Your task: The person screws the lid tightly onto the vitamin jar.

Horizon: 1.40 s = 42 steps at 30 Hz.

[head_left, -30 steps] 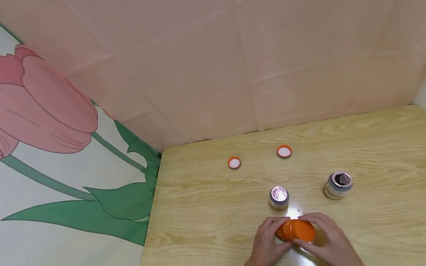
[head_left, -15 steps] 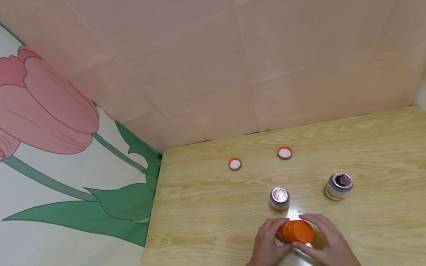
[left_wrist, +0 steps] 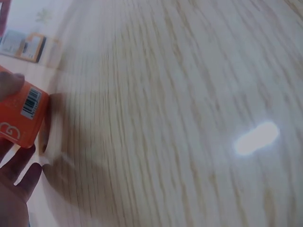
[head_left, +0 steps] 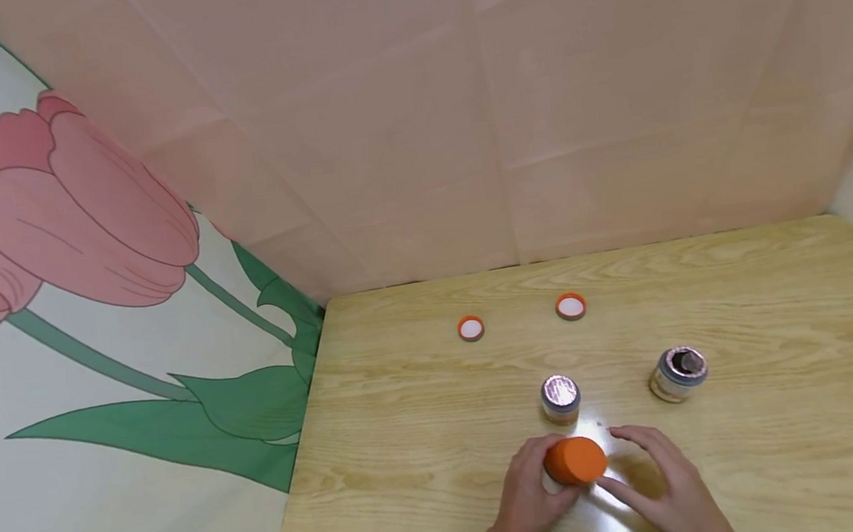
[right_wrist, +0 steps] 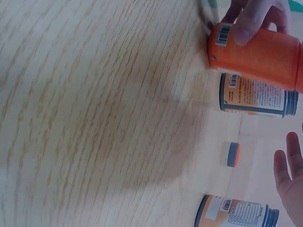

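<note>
My left hand (head_left: 523,492) grips an orange bottle (head_left: 579,459) with its orange cap facing up toward the head camera. In the right wrist view, the left thumb lies along the bottle's side (right_wrist: 255,54) near a barcode, and the cap (right_wrist: 300,71) is on its top. My right hand (head_left: 661,481) is just right of the bottle, fingers and thumb spread apart, the thumb tip close to the cap's edge. Behind the bottle stands a small jar (head_left: 561,399) with a silver foil seal over its mouth.
Farther right stands another jar (head_left: 677,374), its foil torn open around a dark hole. Two orange-rimmed lids, a smaller left lid (head_left: 471,328) and a larger right lid (head_left: 570,306), lie inside-up toward the back of the wooden table (head_left: 407,401). A pink cloth (head_left: 416,133) hangs behind.
The right hand has let go of the bottle's cap and drawn slightly right. The left hand has shifted the bottle a little left and tipped it more upright.
</note>
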{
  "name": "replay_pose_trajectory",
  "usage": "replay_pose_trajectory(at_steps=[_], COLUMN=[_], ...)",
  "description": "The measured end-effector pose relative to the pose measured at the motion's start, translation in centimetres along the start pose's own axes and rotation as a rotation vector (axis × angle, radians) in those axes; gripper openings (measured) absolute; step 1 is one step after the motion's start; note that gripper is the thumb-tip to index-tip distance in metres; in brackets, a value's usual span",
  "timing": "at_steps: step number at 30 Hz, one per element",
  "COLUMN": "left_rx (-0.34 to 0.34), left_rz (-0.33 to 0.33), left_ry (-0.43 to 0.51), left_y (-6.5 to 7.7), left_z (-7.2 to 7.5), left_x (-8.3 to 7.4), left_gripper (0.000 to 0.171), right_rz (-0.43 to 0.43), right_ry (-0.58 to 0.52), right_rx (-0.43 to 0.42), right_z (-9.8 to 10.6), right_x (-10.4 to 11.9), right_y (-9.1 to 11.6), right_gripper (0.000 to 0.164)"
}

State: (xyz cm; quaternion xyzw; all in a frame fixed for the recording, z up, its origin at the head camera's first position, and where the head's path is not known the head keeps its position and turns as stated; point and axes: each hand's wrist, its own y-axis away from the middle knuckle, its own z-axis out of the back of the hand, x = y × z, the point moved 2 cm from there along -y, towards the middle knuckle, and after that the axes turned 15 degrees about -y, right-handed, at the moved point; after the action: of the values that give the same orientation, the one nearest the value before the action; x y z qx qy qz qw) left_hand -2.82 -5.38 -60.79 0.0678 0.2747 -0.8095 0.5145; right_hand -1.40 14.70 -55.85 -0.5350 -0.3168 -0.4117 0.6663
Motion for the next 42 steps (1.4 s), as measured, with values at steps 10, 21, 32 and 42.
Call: replay_pose_trajectory(at_steps=[10, 21, 32, 42], left_rx=[0.071, 0.126, 0.047, -0.01], left_rz=[0.246, 0.534, 0.611, 0.659], left_ry=[0.073, 0.239, 0.306, 0.301], left_y=[0.2, -0.7, -0.8, -0.9], left_z=[1.2, 3.1, 5.1, 5.9], left_x=[2.6, 6.9, 11.0, 13.4], left_gripper=[0.062, 0.061, 0.063, 0.063], right_rz=[-0.064, -0.116, -0.066, -0.118], right_ry=[0.009, 0.043, 0.016, 0.041], right_rx=[-0.002, -0.007, -0.026, -0.02], right_z=[0.4, 0.4, 0.6, 0.7], right_x=[-0.3, -0.2, -0.2, -0.7], right_y=[0.3, 0.4, 0.4, 0.9], right_gripper=[0.069, 0.065, 0.068, 0.066])
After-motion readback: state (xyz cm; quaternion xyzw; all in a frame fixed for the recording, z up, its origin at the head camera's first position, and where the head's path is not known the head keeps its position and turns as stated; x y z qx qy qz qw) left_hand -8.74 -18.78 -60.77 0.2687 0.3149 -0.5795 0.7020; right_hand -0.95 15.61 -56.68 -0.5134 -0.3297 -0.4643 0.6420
